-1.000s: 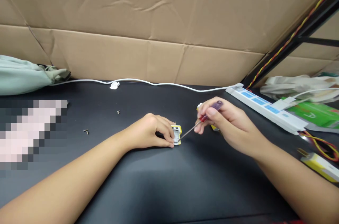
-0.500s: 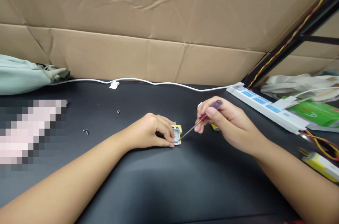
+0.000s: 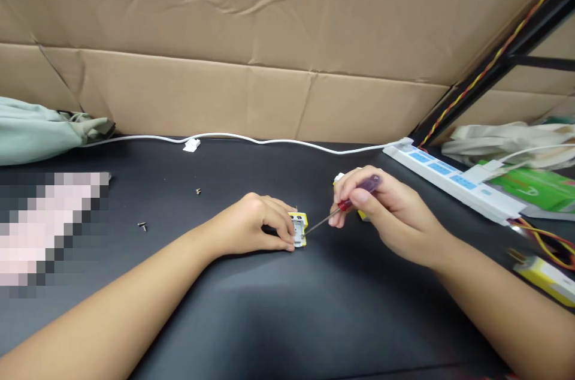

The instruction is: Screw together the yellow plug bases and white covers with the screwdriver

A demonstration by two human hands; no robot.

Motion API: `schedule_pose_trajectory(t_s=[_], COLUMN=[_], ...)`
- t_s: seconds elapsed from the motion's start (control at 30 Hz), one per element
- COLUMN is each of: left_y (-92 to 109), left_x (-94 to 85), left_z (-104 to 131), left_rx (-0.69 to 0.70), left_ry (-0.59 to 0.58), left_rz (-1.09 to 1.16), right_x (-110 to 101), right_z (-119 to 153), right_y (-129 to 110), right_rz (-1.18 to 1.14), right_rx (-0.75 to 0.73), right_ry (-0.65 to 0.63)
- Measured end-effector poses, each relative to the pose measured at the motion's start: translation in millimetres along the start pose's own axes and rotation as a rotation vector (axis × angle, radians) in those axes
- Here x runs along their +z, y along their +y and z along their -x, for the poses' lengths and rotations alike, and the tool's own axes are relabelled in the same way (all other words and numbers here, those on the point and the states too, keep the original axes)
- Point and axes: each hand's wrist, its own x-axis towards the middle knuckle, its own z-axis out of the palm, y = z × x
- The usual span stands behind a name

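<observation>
My left hand (image 3: 258,224) is closed around the left side of a small yellow and white plastic housing (image 3: 298,230) and steadies it on the black table. The housing's hollow, pale inner side faces up. In my right hand (image 3: 381,206) is a screwdriver (image 3: 369,183) with a purple and red handle, gripped between thumb and fingers. Its thin shaft slants down to the left, and the tip is at the lower right edge of the housing. Another yellow and white part (image 3: 363,216) lies behind my right hand, mostly hidden.
Small screws (image 3: 142,226) lie on the left, with more small metal pieces (image 3: 198,191) farther back. A white plastic piece (image 3: 191,145) sits near the white cable. On the right are a power strip (image 3: 449,179), a green packet (image 3: 530,188) and a yellow-white plug (image 3: 545,278).
The screwdriver's handle has dipped and shifted slightly right, so the shaft lies flatter. Its tip stays at the housing's lower right edge. My left hand keeps its hold.
</observation>
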Motion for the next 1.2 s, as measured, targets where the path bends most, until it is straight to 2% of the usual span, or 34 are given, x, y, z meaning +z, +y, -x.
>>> schedule_pose_trajectory(t_s=[0.23,0.33,0.5,0.63,0.73,0.83,0.93,1.07,1.13,1.2], left_y=[4.4,8.7,12.4,12.4,12.5,12.7,12.0,10.6,10.3,10.5], left_x=[-2.7,-4.1,-4.3,-3.9,-3.9,-3.6,-2.6,-1.1,-0.7,-0.7], left_z=[-3.9,-5.5,-5.5,-5.8,-6.3,-6.4,-5.9,-5.5,-5.4,-5.5], left_rx=[0.014,0.010,-0.018,-0.013,-0.007,0.001,-0.002,0.007,0.012,0.011], left_ry=[-0.046,-0.075,-0.072,-0.077,-0.091,-0.084,-0.074,-0.049,-0.040,-0.039], left_rz=[-0.019,-0.020,0.002,0.012,-0.001,-0.018,-0.030,-0.032,-0.032,-0.034], right_x=[2.7,10.6,22.6,21.0,15.6,14.8,21.1,31.0,32.7,32.4], right_z=[3.5,-0.6,-12.0,-12.3,-7.9,-5.9,-8.3,-11.8,-11.2,-9.6], right_y=[-4.4,-2.8,6.0,9.7,8.0,5.5,6.5,12.8,15.1,15.4], right_rz=[0.133,0.229,0.364,0.405,0.309,0.110,0.034,0.147,0.174,0.133], right_rx=[-0.086,-0.174,-0.494,-0.591,-0.591,-0.474,-0.428,-0.513,-0.483,-0.422], right_ry=[-0.091,-0.015,0.121,0.173,0.065,0.013,0.183,0.448,0.456,0.349])
